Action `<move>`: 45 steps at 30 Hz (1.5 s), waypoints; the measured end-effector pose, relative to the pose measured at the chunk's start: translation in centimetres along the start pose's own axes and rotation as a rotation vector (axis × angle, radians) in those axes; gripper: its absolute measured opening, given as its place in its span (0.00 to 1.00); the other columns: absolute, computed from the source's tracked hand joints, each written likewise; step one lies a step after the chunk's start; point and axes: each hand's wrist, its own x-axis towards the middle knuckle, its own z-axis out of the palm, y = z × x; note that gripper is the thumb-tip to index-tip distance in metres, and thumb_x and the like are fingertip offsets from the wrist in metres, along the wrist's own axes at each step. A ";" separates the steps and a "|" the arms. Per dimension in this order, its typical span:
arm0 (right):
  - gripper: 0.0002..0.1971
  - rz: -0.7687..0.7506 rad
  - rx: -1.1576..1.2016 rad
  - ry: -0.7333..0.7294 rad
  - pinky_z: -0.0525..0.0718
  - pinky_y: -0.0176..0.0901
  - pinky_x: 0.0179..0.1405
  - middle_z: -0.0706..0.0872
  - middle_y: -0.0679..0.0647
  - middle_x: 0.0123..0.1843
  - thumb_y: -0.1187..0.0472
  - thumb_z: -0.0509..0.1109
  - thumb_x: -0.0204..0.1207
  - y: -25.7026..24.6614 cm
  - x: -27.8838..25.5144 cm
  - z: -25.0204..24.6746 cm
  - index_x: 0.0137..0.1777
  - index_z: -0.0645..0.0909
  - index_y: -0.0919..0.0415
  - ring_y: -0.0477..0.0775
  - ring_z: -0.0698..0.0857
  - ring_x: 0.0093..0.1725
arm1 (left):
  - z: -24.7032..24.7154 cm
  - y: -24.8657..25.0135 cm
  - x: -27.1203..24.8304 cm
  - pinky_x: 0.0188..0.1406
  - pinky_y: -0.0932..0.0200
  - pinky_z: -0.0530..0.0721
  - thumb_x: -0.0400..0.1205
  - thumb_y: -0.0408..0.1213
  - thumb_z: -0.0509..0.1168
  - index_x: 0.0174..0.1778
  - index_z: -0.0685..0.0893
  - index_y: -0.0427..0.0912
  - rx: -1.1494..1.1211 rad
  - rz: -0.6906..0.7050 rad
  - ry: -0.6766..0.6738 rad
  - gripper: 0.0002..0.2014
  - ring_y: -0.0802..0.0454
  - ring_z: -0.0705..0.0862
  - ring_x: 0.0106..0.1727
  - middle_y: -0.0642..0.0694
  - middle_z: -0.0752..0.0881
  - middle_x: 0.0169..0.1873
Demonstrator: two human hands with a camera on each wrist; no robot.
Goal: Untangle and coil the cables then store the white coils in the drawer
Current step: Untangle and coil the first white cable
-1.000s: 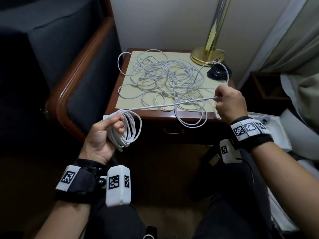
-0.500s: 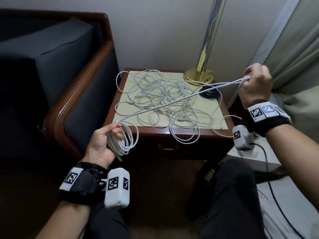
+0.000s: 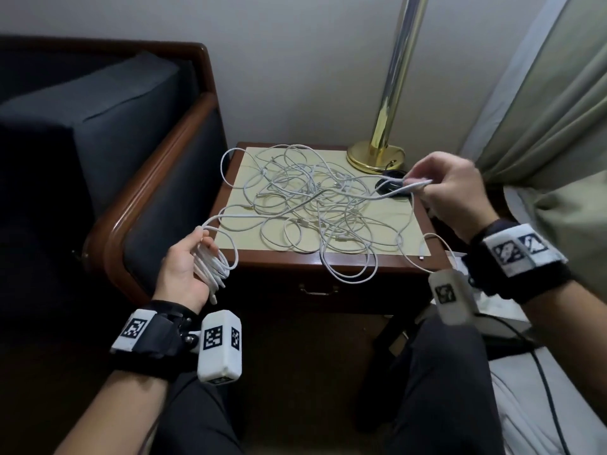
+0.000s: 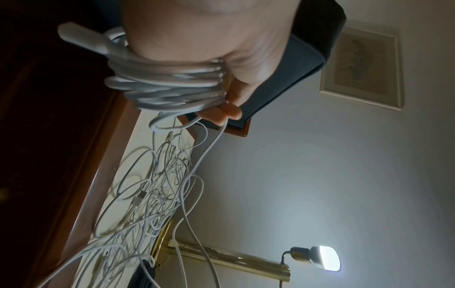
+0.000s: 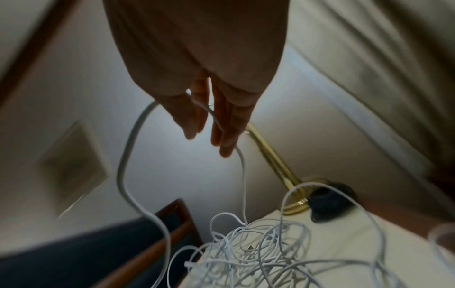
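Her right hand point(image 3: 450, 188) has dropped back, fingers pinching the slackened cable point(image 3: 415, 184) (left hand point(image 3: 184, 267) grips the coil point(image 3: 212, 267)), ready for another loop.

Black wristbands point(image 3: 154, 343), white tagged camera boxes point(image 3: 219, 346), dark trousers point(image 3: 437, 385), bare forearms

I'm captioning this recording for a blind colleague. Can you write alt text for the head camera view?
A seated person's left hand holds a white coil while the right hand pinches the same white cable above a tangle of white cables on a wooden nightstand. A brass lamp base stands at its back corner.
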 end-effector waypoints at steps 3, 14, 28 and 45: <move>0.15 -0.172 -0.309 -0.378 0.76 0.40 0.32 0.81 0.49 0.29 0.63 0.79 0.69 -2.5 -3.9 2.1 0.29 0.75 0.54 0.50 0.79 0.31 | 0.1 -0.6 -0.5 0.31 0.66 0.81 0.84 0.37 0.64 0.37 0.80 0.41 0.015 0.005 -0.041 0.10 0.58 0.80 0.26 0.52 0.79 0.22; 0.22 0.021 -0.365 -0.956 0.77 0.43 0.32 0.82 0.51 0.28 0.38 0.72 0.72 1.2 -15.1 9.5 0.32 0.70 0.54 0.47 0.81 0.30 | -0.3 -2.6 -4.3 0.35 0.63 0.82 0.82 0.32 0.66 0.45 0.84 0.34 0.241 0.077 -0.218 0.05 0.56 0.80 0.30 0.47 0.81 0.29; 0.54 -0.119 -0.085 -0.538 0.68 0.45 0.74 0.71 0.46 0.77 0.48 0.83 0.56 1.8 -15.5 13.1 0.81 0.56 0.45 0.47 0.70 0.75 | 0.4 -2.8 -8.7 0.19 0.64 0.68 0.65 0.40 0.71 0.26 0.83 0.37 0.510 -0.111 -0.654 0.09 0.55 0.68 0.17 0.48 0.70 0.15; 0.16 0.686 0.494 -0.302 0.68 0.33 0.17 0.75 0.53 0.19 0.73 0.76 0.69 7.4 -17.9 14.2 0.27 0.73 0.63 0.45 0.73 0.16 | -3.0 0.2 -4.0 0.39 0.69 0.78 0.82 0.37 0.63 0.39 0.79 0.42 -0.148 0.058 -0.202 0.06 0.60 0.77 0.31 0.53 0.77 0.27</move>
